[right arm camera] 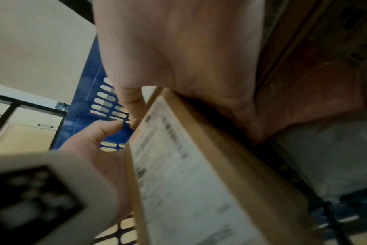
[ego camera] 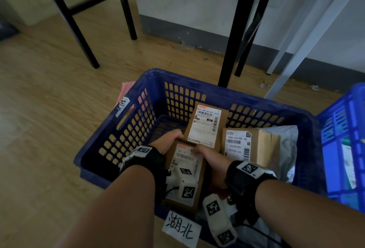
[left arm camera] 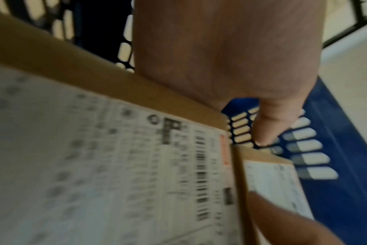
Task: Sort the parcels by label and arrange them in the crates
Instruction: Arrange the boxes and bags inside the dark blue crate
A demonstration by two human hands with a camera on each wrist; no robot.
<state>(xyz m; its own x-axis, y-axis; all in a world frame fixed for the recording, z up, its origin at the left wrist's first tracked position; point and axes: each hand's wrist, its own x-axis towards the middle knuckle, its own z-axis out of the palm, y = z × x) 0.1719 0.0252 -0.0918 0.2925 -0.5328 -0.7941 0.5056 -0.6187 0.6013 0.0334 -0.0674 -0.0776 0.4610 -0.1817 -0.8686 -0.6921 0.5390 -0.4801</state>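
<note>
Both hands hold a brown cardboard parcel (ego camera: 185, 170) with a white shipping label inside the dark blue crate (ego camera: 110, 129). My left hand (ego camera: 168, 139) grips its far left corner; my right hand (ego camera: 205, 156) grips its right side, thumb on the label. In the left wrist view the parcel (left arm camera: 115, 157) fills the frame, with my left fingers (left arm camera: 268, 126) curled past its far edge. The right wrist view shows the parcel (right arm camera: 191, 174) under my right palm. Two more labelled boxes lie in the crate, one at the back (ego camera: 206, 125), one at the right (ego camera: 243, 145).
A white poly bag (ego camera: 284, 143) lies at the crate's right side. A handwritten paper tag (ego camera: 180, 228) hangs on the near rim. A brighter blue crate (ego camera: 343, 149) stands to the right. Black table legs (ego camera: 233, 40) and white legs (ego camera: 308, 36) stand behind on the wood floor.
</note>
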